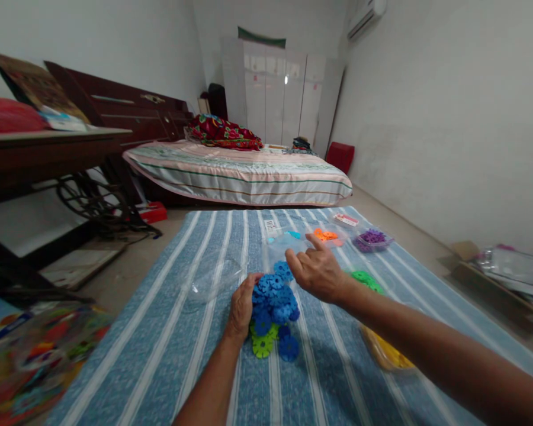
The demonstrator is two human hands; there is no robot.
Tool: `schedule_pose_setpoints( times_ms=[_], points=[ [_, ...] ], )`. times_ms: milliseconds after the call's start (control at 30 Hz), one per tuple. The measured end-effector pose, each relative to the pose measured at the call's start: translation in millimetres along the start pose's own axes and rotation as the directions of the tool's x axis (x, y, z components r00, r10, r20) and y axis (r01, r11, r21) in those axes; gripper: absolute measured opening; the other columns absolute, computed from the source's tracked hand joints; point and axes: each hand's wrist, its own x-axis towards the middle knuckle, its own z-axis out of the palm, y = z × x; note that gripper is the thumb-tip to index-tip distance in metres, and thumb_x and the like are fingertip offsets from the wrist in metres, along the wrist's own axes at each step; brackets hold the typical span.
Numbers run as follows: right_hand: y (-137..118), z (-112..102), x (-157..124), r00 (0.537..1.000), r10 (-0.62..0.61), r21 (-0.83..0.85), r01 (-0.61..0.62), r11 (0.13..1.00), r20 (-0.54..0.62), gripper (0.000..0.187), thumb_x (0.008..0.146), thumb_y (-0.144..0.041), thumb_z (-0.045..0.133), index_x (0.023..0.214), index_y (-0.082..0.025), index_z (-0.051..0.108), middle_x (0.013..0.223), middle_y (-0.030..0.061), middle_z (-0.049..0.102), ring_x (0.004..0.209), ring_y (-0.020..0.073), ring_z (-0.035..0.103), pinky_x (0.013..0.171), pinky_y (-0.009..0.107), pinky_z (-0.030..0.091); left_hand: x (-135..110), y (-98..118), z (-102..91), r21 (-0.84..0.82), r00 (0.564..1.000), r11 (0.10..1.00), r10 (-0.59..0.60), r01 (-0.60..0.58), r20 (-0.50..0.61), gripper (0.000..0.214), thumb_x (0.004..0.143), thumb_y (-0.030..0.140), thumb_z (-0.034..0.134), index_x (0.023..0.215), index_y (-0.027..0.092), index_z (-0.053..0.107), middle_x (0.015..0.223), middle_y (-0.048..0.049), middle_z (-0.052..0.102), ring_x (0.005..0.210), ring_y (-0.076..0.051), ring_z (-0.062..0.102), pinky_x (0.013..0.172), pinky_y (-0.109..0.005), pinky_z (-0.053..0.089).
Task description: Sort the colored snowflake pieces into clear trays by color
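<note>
Notched plastic snowflake discs form a blue cluster [273,302] on the striped cloth in front of me. At its left side my left hand [242,307] is curled against the cluster, its fingertips partly hidden behind the discs. Lime-green discs [263,346] show at the cluster's lower edge. My right hand [317,269] is over the cluster's upper right, with one finger raised and the others bent. A single blue disc [283,270] sits at its bent fingertips and appears pinched there; the thumb is mostly hidden.
Clear tubs hold orange discs [326,235], purple discs [373,238] and yellow discs [391,349] on the right. Green discs [366,280] lie beyond my right forearm. A transparent lid [215,278] lies left. A bed [244,174] stands beyond the cloth-covered surface [160,319].
</note>
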Motion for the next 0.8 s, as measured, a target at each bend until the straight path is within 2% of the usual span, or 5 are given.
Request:
schedule_pose_setpoints(
  times_ms=[333, 433, 600, 700, 800],
  points=[
    [13.0, -12.0, -8.6, 0.995, 0.089, -0.093, -0.094, 0.991, -0.052, 0.034, 0.093, -0.01, 0.033, 0.084, -0.018, 0.065, 0.053, -0.0021, 0.056, 0.047, 0.0124, 0.044, 0.1, 0.042, 0.038, 1.4, -1.6, 3.6, -0.063, 0.999, 0.997, -0.034, 0.036, 0.03, 0.067, 0.078, 0.075, 0.048, 0.098, 0.016, 0.072, 0.106, -0.0111, 0.074, 0.108, -0.027, 0.066, 0.105, -0.041, 0.043],
    [24.3, -8.4, -6.4, 0.991, 0.132, -0.149, -0.136, 0.98, -0.035, 0.031, 0.091, -0.009, 0.036, 0.08, -0.017, 0.064, 0.055, 0.0, 0.06, 0.048, 0.0136, 0.048, 0.095, 0.04, 0.038, 0.6, 1.6, 2.3, 0.037, 0.997, 0.999, -0.014, 0.012, 0.074, 0.063, 0.075, 0.072, 0.055, 0.1, 0.016, 0.072, 0.108, -0.0095, 0.074, 0.111, -0.028, 0.064, 0.107, -0.041, 0.041],
    [62.9, 0.9, -12.8, 0.955, 0.298, -0.313, -0.285, 0.906, -0.008, 0.022, 0.085, -0.009, 0.044, 0.079, -0.015, 0.065, 0.059, 0.0054, 0.067, 0.05, 0.016, 0.053, 0.088, 0.037, 0.039, -1.1, 6.8, 2.5, 0.221, 0.994, 0.975, 0.005, -0.029, 0.108, 0.059, 0.069, 0.062, 0.066, 0.106, 0.016, 0.072, 0.114, -0.0092, 0.072, 0.115, -0.029, 0.062, 0.107, -0.04, 0.041],
    [66.7, -1.2, -26.0, 0.97, 0.234, -0.323, -0.242, 0.915, -0.063, 0.023, 0.086, -0.009, 0.044, 0.079, -0.015, 0.065, 0.055, 0.0029, 0.065, 0.049, 0.0151, 0.052, 0.088, 0.035, 0.039, -0.5, 6.3, 3.5, 0.237, 0.995, 0.971, 0.006, -0.028, 0.097, 0.056, 0.069, 0.06, 0.067, 0.106, 0.018, 0.072, 0.112, -0.008, 0.073, 0.113, -0.029, 0.063, 0.106, -0.04, 0.043],
    [50.9, -5.4, -36.8, 0.983, 0.106, -0.278, -0.146, 0.949, -0.152, 0.026, 0.09, -0.01, 0.041, 0.087, -0.016, 0.066, 0.055, -0.0012, 0.062, 0.05, 0.0127, 0.051, 0.095, 0.034, 0.036, 0.2, 5.3, 4.1, 0.225, 0.995, 0.974, 0.002, -0.024, 0.1, 0.055, 0.069, 0.06, 0.066, 0.105, 0.019, 0.073, 0.112, -0.0077, 0.073, 0.113, -0.029, 0.063, 0.106, -0.041, 0.042]
  ],
)
